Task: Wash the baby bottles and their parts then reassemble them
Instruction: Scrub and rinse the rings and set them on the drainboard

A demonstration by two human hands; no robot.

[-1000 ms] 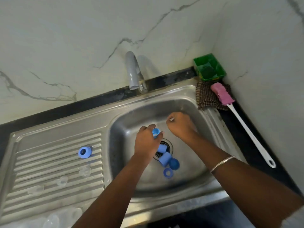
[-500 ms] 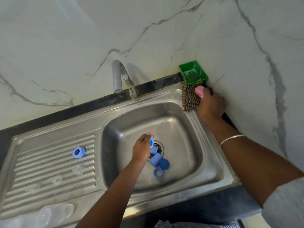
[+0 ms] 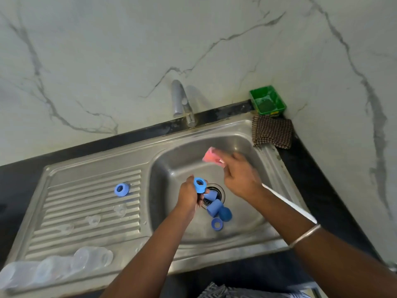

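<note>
My left hand grips a blue bottle ring over the sink basin. My right hand holds the bottle brush; its pink sponge head points up-left and its white handle runs back along my forearm. Several blue caps and rings lie around the drain. Another blue ring stands on the ribbed drainboard, near clear teats. Clear bottles lie at the drainboard's front left.
The tap stands behind the basin. A green soap dish sits in the back right corner with a checked cloth in front of it. Marble walls close the back and right; black counter surrounds the sink.
My right hand took the brush from the counter by the cloth and brought it over the basin. My left hand kept hold of the blue ring, turning its opening upward.
</note>
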